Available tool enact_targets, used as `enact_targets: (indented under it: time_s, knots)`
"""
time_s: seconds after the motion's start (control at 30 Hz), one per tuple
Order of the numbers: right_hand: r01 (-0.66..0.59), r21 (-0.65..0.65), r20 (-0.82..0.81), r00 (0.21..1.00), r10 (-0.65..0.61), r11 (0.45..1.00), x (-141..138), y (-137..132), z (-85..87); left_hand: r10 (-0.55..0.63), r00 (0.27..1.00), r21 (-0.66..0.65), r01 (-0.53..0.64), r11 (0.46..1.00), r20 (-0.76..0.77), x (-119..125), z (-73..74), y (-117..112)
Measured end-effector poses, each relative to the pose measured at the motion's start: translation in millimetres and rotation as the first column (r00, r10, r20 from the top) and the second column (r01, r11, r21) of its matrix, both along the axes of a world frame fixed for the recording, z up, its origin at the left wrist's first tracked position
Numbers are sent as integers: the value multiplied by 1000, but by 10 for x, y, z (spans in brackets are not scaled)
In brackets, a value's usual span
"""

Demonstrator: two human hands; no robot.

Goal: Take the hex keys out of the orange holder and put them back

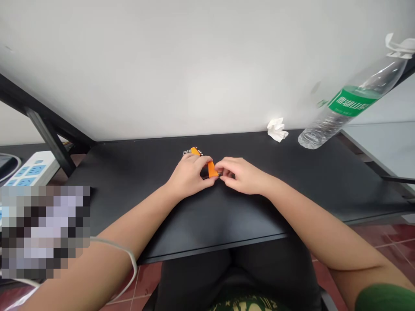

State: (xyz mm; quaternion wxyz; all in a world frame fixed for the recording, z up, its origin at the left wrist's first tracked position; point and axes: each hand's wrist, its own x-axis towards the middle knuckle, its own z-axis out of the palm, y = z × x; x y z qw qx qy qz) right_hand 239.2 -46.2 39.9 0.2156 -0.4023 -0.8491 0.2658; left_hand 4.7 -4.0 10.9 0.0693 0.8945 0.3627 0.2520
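Both my hands meet at the middle of a black table (227,216). My left hand (189,175) is closed, its fingers curled round a small orange piece (212,169). My right hand (241,175) pinches the same orange piece from the right side, fingers pressed together. A second small orange and black-and-white part (194,151) lies on the table just behind my left hand; what it is I cannot make out.
A crumpled white tissue (277,129) lies at the table's back edge. A clear plastic water bottle (348,106) with a green label stands at the back right. A white power strip (30,168) sits at the left. A white cable (129,259) hangs by my left forearm.
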Motion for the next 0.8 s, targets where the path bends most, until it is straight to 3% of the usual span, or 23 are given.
enact_targets:
  time_s: [0.1,0.23,0.57,0.67,0.8]
  knots:
    - [168,61,119,977,-175,984,77,61,-7,13,1000,-25,-14,1000,-13,-14,22,9]
    - [334,181,380,844,-379,925,280,206,-39,26,1000,-47,-26,999,-14,-51,47,30]
    - [298,116,583,752,-308,948,205,226,-25,41,998,-41,-43,998,-50,-65,47,40]
    - [306,87,545,782,-302,948,184,189,-4,36,998,-23,-38,999,-57,-63,31,49]
    - [173,7,282,945,-168,985,182,164,-31,27,997,22,-26,999,-66,-65,5,63]
